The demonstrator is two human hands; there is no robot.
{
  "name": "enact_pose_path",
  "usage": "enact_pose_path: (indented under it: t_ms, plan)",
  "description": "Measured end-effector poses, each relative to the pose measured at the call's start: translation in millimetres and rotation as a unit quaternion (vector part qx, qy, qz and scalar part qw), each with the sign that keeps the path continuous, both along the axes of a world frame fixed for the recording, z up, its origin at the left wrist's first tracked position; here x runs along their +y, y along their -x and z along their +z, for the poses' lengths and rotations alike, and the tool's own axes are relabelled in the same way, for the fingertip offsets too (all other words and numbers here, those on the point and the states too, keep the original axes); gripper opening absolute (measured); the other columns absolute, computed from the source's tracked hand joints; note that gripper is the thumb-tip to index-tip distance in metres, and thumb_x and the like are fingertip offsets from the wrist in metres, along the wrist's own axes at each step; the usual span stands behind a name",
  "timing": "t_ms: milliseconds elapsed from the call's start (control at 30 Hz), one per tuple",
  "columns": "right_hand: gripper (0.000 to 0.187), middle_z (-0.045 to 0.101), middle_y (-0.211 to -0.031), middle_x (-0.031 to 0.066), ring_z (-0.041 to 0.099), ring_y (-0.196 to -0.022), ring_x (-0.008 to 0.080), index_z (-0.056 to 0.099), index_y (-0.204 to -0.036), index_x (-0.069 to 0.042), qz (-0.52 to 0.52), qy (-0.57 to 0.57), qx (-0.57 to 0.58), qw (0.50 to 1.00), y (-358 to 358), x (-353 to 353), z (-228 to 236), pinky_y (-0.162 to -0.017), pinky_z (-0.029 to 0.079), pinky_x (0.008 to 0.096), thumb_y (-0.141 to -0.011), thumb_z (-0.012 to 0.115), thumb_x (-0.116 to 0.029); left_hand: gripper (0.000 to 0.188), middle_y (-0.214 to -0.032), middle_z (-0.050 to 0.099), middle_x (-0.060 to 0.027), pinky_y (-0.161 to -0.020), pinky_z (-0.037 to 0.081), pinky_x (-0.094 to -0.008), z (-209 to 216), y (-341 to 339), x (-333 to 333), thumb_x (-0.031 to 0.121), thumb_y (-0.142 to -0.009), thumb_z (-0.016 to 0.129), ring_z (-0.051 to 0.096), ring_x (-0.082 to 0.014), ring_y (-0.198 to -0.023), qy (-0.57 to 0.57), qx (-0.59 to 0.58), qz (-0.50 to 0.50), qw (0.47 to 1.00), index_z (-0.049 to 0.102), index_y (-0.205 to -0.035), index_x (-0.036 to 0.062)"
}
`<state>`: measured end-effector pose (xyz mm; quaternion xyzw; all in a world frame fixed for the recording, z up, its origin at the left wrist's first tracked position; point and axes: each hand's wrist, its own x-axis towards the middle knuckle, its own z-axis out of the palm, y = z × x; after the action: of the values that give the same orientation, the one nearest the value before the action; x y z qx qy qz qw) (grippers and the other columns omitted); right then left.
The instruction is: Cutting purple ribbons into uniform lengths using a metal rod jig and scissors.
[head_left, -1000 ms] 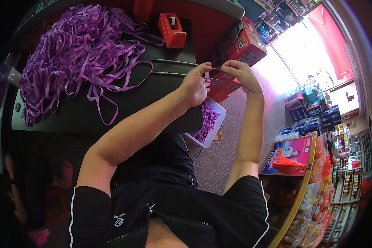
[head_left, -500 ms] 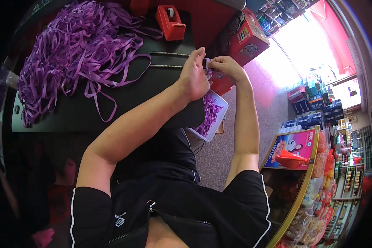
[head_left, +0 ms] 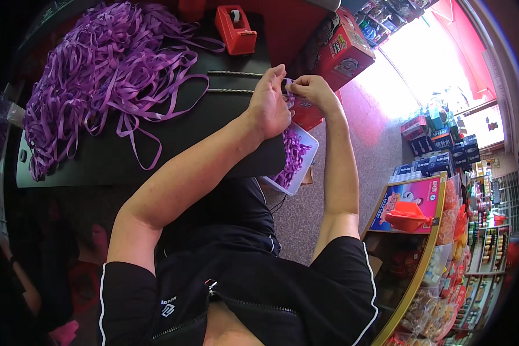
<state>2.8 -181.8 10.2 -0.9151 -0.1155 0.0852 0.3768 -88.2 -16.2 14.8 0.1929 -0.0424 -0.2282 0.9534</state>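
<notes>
At the right edge of the dark table, my two hands are close together over a small bit of purple ribbon (head_left: 289, 85). My right hand (head_left: 317, 92) pinches the ribbon between thumb and fingertips. My left hand (head_left: 269, 106) is curled beside it, with purple ribbon at its fingers; part of its grip is hidden behind the palm. Two thin twisted metal rods (head_left: 230, 90) lie side by side, running from the table toward my left hand, which hides their right ends. A big tangled heap of purple ribbon loops (head_left: 109, 63) covers the table's left part.
A red tape dispenser (head_left: 236, 34) stands at the table's back. Below my hands, a white bin (head_left: 308, 158) holds purple ribbon pieces. A red carton (head_left: 346, 49) is beyond my right hand. To the right are a glass display case (head_left: 412, 254) and stacked boxes (head_left: 429, 164).
The right hand has shifted very slightly up and left, still pinching the ribbon. The left hand has stayed nearly in place, and the ribbon heap looks the same.
</notes>
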Motion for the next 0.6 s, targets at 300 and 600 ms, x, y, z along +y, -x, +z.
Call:
enact_pose_path:
  t_ms: [300, 600]
  plan:
    - [0.038, 0.069, -0.088, 0.0165, 0.066, -0.087, 0.0323, 0.071, -0.085, -0.006, -0.087, 0.203, -0.04, 0.974, 19.0, 29.6, 22.9, -0.078, 0.05, 0.0413, -0.066, 0.068, -0.039, 0.085, -0.152, 0.003, -0.022, -0.111, -0.013, -0.0477, 0.1, 0.2, 0.8, 0.055, -0.086, 0.048, -0.003, -0.036, -0.142, -0.003, 0.005, -0.009, 1.0, 0.004, -0.15, 0.0227]
    - [0.05, 0.069, -0.087, 0.0149, 0.066, -0.087, 0.0269, 0.069, -0.09, -0.002, -0.105, 0.11, -0.048, 0.987, 19.3, 17.9, 10.8, -0.077, 0.049, 0.0386, -0.072, 0.068, -0.048, 0.083, -0.147, 0.019, -0.0207, -0.112, -0.007, -0.048, 2.0, -0.4, -1.5, 0.055, -0.086, 0.049, 0.013, -0.0336, -0.138, -0.001, 0.016, 0.009, 1.0, 0.008, -0.15, 0.0223]
